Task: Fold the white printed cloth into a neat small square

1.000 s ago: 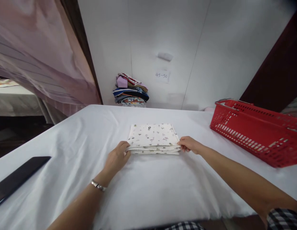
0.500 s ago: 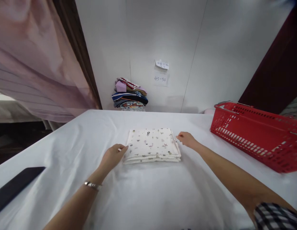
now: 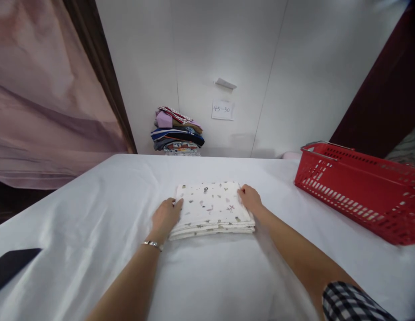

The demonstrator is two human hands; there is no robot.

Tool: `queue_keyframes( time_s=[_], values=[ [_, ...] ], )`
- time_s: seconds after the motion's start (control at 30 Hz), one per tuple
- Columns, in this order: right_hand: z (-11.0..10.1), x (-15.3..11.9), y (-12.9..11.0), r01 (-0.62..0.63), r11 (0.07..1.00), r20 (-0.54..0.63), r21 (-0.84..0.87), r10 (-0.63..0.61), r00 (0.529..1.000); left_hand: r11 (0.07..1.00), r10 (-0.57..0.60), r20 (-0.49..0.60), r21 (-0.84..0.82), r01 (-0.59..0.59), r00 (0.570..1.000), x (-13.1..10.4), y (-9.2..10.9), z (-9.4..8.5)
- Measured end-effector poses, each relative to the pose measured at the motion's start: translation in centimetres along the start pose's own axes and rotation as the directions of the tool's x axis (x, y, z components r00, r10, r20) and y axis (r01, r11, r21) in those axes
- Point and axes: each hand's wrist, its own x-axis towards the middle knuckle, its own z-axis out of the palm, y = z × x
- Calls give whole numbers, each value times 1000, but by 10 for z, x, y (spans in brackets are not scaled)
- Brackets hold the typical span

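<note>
A folded white cloth (image 3: 210,205) with small printed motifs lies flat on the white-covered table, its layers showing along the near edge. At its left edge is my left hand (image 3: 167,217), thumb on top and the other fingers partly hidden at the side. My right hand (image 3: 250,198) pinches the far part of the right edge, fingers curled. A silver bracelet (image 3: 153,244) circles my left wrist.
To the right stands a red perforated basket (image 3: 354,187) with metal handles. A stack of folded clothes (image 3: 177,131) sits beyond the table's far edge, against the wall. A dark flat object (image 3: 15,267) lies at the left. Pink curtain (image 3: 50,98) hangs at left.
My right hand has moved left onto the cloth's right edge, from just beside it. My left hand has come further onto the left edge. The view has shifted slightly.
</note>
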Motion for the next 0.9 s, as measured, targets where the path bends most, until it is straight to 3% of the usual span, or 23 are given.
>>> queue_keyframes(
  time_s=[0.17,0.3,0.47,0.67,0.9],
  values=[
    [7,3,12,-70,985,-24,158,74,997,1000,10,1,12,-10,1000,0,0,-1],
    [13,4,18,-54,982,-21,180,59,998,1000,-14,21,-24,14,1000,1,0,-1],
    [5,0,18,-11,984,-39,180,19,999,999,-9,-6,-43,9,1000,2,1,-2],
    [-4,-9,19,-4,983,107,185,-16,994,999,-45,15,-23,45,999,3,2,-2],
    [-13,-16,10,-9,982,170,188,-24,985,999,-45,79,-9,46,996,7,1,-5]
  ],
)
